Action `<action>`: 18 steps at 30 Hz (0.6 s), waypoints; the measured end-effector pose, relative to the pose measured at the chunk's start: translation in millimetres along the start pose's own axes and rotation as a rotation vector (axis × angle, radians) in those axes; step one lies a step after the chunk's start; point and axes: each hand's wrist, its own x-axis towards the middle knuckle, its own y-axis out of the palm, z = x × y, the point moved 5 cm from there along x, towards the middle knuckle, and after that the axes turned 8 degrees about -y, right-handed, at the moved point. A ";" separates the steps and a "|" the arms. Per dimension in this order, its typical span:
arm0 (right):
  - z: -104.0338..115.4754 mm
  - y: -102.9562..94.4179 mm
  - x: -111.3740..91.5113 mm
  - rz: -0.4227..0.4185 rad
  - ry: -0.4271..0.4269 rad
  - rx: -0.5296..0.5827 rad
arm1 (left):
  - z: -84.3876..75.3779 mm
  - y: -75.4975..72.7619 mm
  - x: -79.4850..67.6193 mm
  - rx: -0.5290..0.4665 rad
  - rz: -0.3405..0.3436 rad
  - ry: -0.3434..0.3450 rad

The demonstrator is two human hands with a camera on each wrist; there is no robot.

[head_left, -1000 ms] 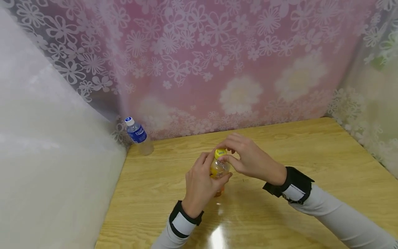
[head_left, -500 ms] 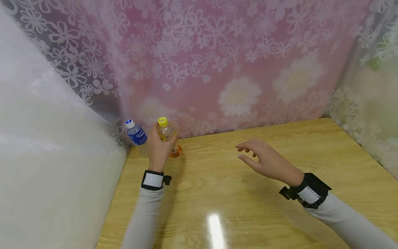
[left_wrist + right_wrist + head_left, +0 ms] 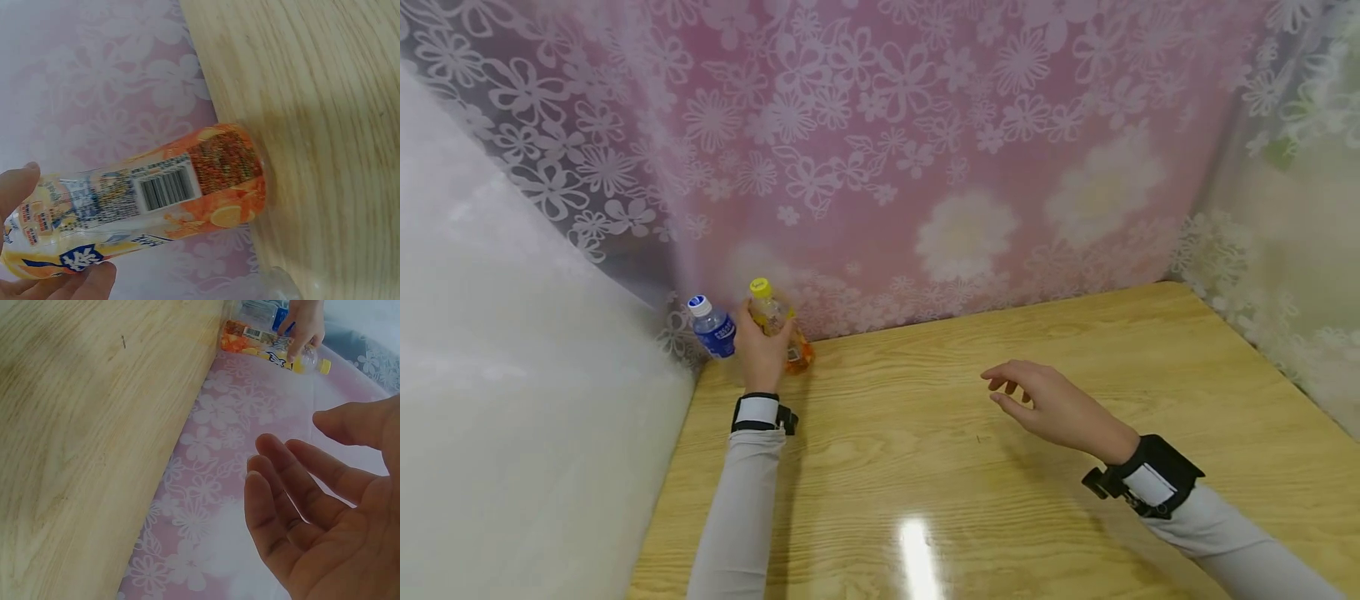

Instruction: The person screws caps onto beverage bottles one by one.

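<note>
At the table's back left corner stands an upright plastic bottle (image 3: pixel 801 353) with a yellow cap and an orange-patterned label. My left hand (image 3: pixel 762 354) grips it around its upper body, thumb on one side and fingers on the other. In the left wrist view the bottle's barcode label (image 3: pixel 169 187) faces me, and its base meets the tabletop. Just left of it is a bottle (image 3: pixel 713 331) with a blue label and white cap, its lower part hidden by my left hand. My right hand (image 3: pixel 1051 408) hovers over the table with loosely bent fingers, holding nothing.
The wooden table (image 3: pixel 865 467) ends at a pink floral curtain (image 3: pixel 850 208) behind both bottles. A whitish sheet (image 3: pixel 527 400) borders the left side, and a pale floral curtain (image 3: pixel 1285 275) hangs along the right.
The left hand has carried the yellow-capped bottle from the table's middle to the back left, beside the blue-labelled one. The right hand has left the cap and drawn back to the right.
</note>
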 end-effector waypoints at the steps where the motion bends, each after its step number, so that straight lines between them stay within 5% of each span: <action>1: -0.4 0.4 -0.1 0.002 0.000 -0.001 | 0.9 0.1 0.8 -0.003 -0.004 -0.003; 13: -24.7 9.5 -4.0 0.021 0.030 -0.048 | 11.4 -6.2 5.2 -0.013 -0.080 0.018; 16: -40.4 7.6 -6.9 -0.039 0.025 -0.166 | 6.0 -14.1 -10.5 0.106 -0.134 0.087; 18: -52.6 4.5 -7.9 -0.104 0.022 -0.239 | 0.9 -15.8 -26.3 0.229 -0.161 0.194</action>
